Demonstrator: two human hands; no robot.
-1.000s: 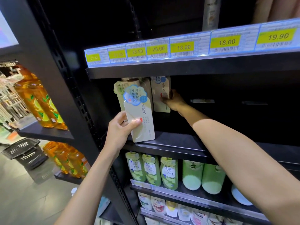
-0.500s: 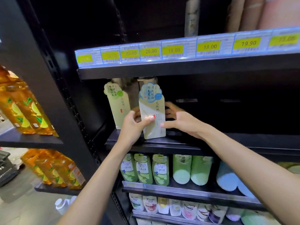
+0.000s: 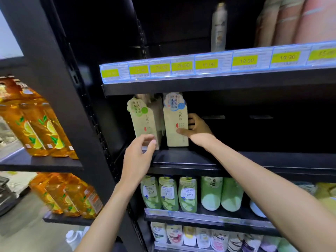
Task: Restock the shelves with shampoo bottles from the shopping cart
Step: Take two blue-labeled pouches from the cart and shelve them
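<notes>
A cream shampoo bottle with a blue-tagged label [image 3: 175,122] stands upright on the black middle shelf [image 3: 181,159]. My right hand [image 3: 197,130] grips its right side, thumb on the front and fingers behind. Left of it stands a cream bottle with a green tag [image 3: 143,122], with more bottles half hidden behind. My left hand [image 3: 139,153] hovers just in front of the green-tagged bottle's base, fingers relaxed and holding nothing. The shopping cart is out of view.
The shelf to the right of the bottles is dark and bare. Price tags [image 3: 207,65] line the shelf above, where a slim white bottle [image 3: 219,27] stands. Green bottles [image 3: 168,194] fill the shelf below. Orange bottles [image 3: 34,122] stand on the left rack.
My left hand has let go of the blue-tagged bottle and drawn back to the left. The bottle now stands deeper on the shelf, held by my right hand alone.
</notes>
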